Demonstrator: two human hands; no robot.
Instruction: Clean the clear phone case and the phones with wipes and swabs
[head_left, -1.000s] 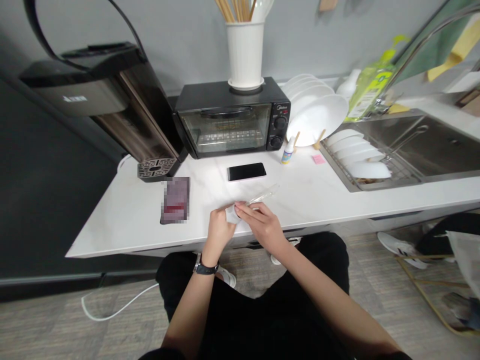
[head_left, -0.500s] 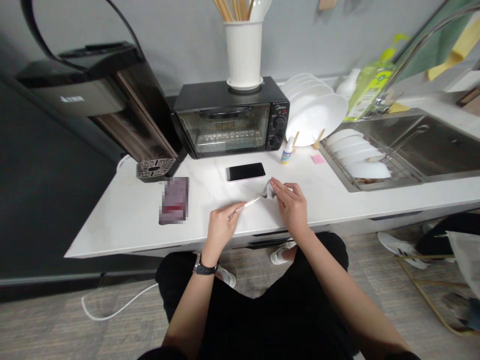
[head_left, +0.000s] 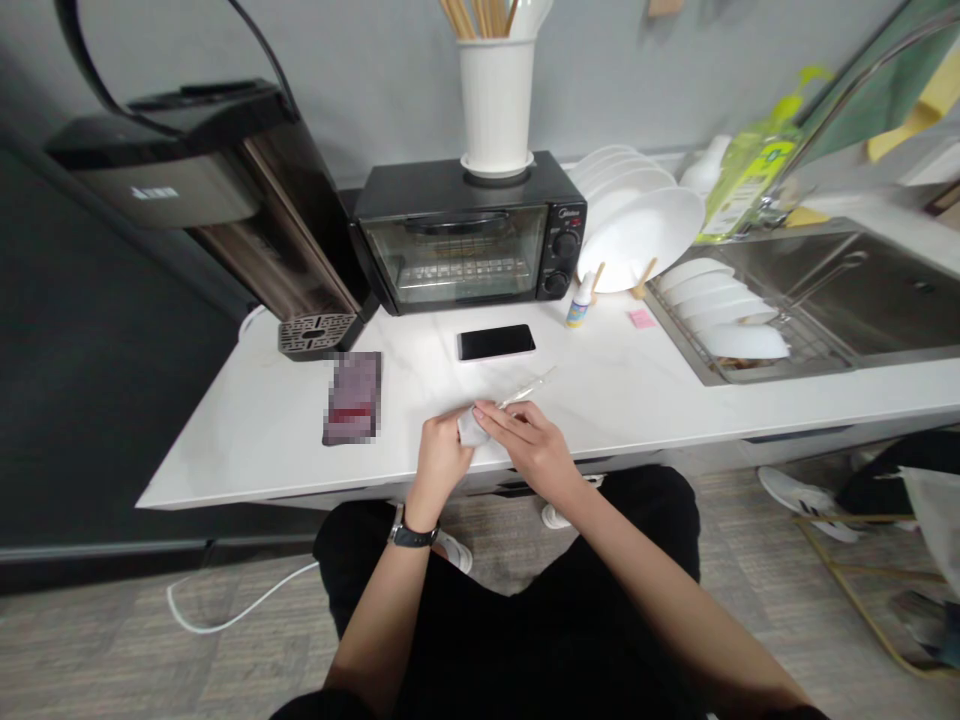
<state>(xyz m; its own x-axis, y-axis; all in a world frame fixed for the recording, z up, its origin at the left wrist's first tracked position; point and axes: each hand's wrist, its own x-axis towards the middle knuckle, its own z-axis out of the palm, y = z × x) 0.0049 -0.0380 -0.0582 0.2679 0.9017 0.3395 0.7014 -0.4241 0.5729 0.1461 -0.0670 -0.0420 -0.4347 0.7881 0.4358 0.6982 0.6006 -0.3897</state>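
Observation:
Low over the counter's front edge, my two hands meet around a light grey cloth (head_left: 472, 428). My left hand (head_left: 441, 455) is closed at the cloth's left side, its fingertips partly hidden. The fingers of my right hand (head_left: 536, 445) press together on the cloth from the right. A slim, pale, shiny, see-through piece (head_left: 529, 388) sticks out beyond my right fingers, pointing up and right. Its other end is covered by the cloth and fingers, so its kind is unclear. Behind my hands a dark-screened phone (head_left: 496, 342) lies flat.
A purple blurred item (head_left: 354, 398) lies left, before a water dispenser (head_left: 315, 335). A toaster oven (head_left: 465, 250) carries a white utensil pot (head_left: 496, 105). Right of it stand a small spray bottle (head_left: 580, 300), a pink note (head_left: 641, 318), racked plates (head_left: 645, 235) and the sink (head_left: 892, 290).
My right hand has moved left and down to my left hand, bringing the cloth along. The slim shiny piece, earlier running from my left hand to the cloth, now projects past my right fingers.

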